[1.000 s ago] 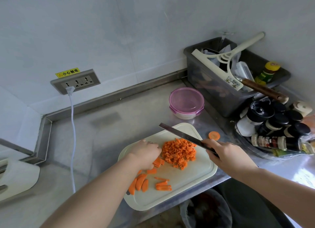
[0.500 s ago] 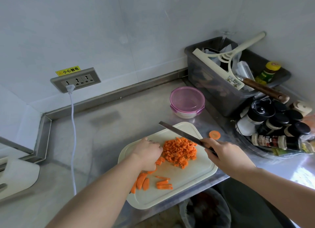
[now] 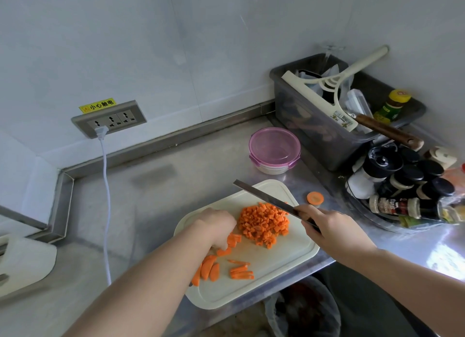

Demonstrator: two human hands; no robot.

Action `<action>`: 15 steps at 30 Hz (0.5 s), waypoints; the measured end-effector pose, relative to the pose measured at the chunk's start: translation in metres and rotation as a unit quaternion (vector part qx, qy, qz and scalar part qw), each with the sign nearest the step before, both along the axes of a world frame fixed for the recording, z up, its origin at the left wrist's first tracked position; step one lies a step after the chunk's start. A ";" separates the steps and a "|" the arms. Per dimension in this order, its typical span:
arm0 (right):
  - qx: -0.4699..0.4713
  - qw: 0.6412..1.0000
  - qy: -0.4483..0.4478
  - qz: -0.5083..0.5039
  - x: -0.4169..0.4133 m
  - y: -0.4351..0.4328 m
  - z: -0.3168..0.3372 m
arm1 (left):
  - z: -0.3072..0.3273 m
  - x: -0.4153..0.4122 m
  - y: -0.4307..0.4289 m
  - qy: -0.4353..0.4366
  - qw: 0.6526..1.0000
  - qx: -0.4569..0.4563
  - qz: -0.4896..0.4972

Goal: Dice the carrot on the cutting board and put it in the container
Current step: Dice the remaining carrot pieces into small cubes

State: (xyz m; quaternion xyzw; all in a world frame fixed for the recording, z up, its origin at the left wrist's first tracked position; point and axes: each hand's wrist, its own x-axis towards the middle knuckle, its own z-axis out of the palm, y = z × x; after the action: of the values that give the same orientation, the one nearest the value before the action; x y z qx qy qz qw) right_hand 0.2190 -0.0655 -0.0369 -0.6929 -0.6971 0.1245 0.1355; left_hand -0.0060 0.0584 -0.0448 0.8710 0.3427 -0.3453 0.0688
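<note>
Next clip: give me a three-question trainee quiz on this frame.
1. True or false: the pink-lidded container has its lid on.
2. The diced carrot pile lies: A) in the container, B) on the cutting board, C) on a plate.
3. Which hand grips the knife?
Key: 1 true; 2 B; 3 the right hand.

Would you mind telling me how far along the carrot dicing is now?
Done: a pile of dice sits on the board. In hand: the left hand holds slices beside it, and the right hand holds the knife raised above. Left: dice those slices and the strips, fetch the round lying off the board, then fill the container, which looks closed and empty.
</note>
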 end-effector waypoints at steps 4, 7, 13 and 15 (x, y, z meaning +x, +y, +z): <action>-0.006 1.000 0.001 -0.009 0.001 -0.001 0.001 | -0.004 -0.001 -0.001 0.008 1.000 -0.001 0.009; -0.014 1.000 -0.002 -0.009 0.001 0.000 0.003 | -0.006 -0.002 0.001 0.004 1.000 -0.006 0.018; -0.016 1.000 -0.002 -0.004 0.000 0.001 0.003 | -0.004 -0.006 0.002 -0.005 0.999 -0.021 0.040; -0.021 1.000 -0.006 -0.005 -0.001 0.001 0.004 | 0.001 -0.007 0.002 -0.017 0.998 -0.029 0.057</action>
State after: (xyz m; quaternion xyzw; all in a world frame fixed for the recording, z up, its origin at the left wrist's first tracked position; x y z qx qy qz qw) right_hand 0.2178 -0.0642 -0.0331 -0.6997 -0.6919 0.1344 0.1169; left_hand -0.0134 0.0600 -0.0438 0.8534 0.3805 -0.3357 0.1191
